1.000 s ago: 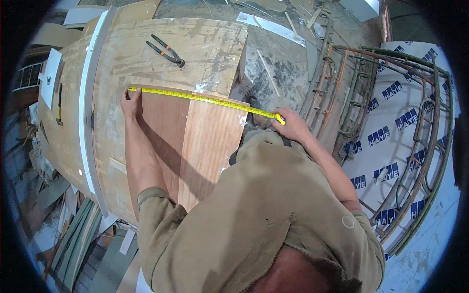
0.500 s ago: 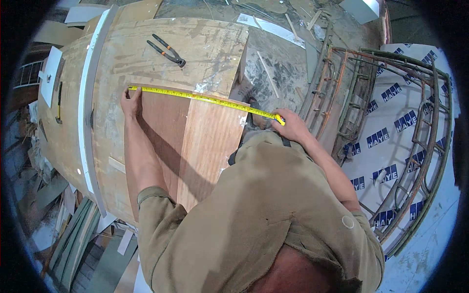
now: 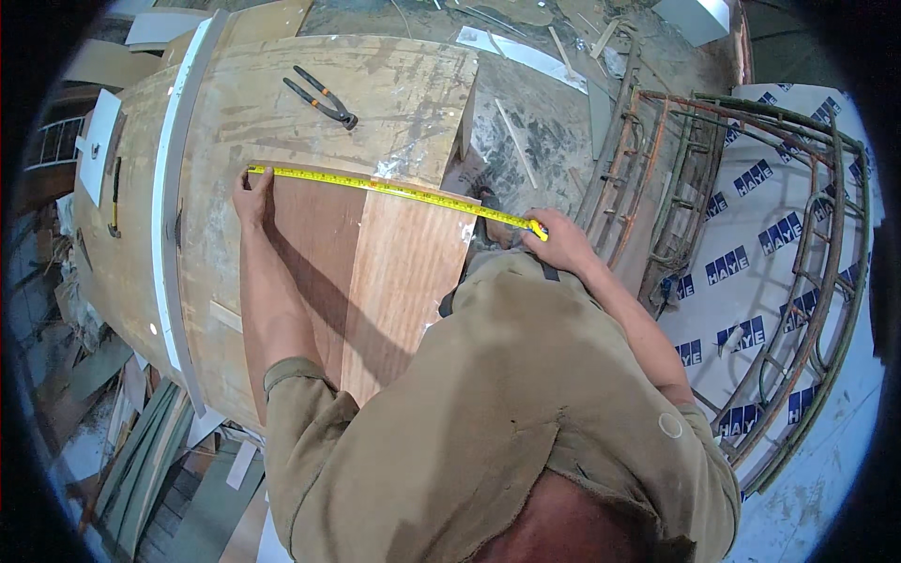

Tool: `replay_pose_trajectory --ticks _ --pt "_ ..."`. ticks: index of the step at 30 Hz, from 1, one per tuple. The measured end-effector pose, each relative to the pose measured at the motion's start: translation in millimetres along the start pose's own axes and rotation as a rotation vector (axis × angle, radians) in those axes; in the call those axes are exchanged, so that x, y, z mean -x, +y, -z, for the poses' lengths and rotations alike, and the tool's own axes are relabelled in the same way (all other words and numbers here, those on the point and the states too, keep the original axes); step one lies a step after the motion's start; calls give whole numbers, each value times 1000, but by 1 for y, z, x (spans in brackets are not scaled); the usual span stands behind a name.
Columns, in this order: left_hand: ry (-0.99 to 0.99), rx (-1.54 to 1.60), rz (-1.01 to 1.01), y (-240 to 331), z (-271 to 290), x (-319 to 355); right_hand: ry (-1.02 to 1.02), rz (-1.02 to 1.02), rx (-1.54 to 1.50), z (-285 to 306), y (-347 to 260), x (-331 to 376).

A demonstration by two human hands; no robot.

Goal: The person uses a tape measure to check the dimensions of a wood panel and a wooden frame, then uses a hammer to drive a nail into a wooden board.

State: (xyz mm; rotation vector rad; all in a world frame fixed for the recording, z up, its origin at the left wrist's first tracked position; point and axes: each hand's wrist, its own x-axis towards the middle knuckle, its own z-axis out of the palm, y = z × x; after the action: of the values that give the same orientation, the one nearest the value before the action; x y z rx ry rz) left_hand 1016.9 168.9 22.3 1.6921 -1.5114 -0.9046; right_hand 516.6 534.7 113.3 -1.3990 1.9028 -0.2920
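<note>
Head view: the left hand point(image 3: 251, 195) pins the far-left end of the yellow tape measure point(image 3: 394, 190) flat on the reddish plywood panel point(image 3: 361, 281). The right hand point(image 3: 561, 242) is closed around its case, off the panel's right edge. If either hand slips, the taut tape could skew and misread.

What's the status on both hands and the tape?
Left hand pins tape end on board. Right hand holds the other end past the board's edge. Tape stretched straight. Pliers lie apart, clear.
</note>
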Motion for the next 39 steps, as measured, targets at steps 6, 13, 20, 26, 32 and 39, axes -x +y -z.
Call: replay_pose_trajectory --ticks 6,13,20,26,32,39 --pt "40 -96 -50 -6 5 -2 0 5 -21 -1 1 -1" --pt "4 6 -25 0 -16 -4 32 3 -38 -2 8 1" --pt "-3 -20 13 -9 -3 -6 7 9 -43 2 -2 -1" --pt "-36 27 5 -23 5 -13 25 45 -29 -4 6 -2" --pt "-15 40 -1 -11 -1 -7 -3 3 -14 -2 2 -2" --pt "45 65 -11 6 -6 4 10 -14 -49 0 -1 0"
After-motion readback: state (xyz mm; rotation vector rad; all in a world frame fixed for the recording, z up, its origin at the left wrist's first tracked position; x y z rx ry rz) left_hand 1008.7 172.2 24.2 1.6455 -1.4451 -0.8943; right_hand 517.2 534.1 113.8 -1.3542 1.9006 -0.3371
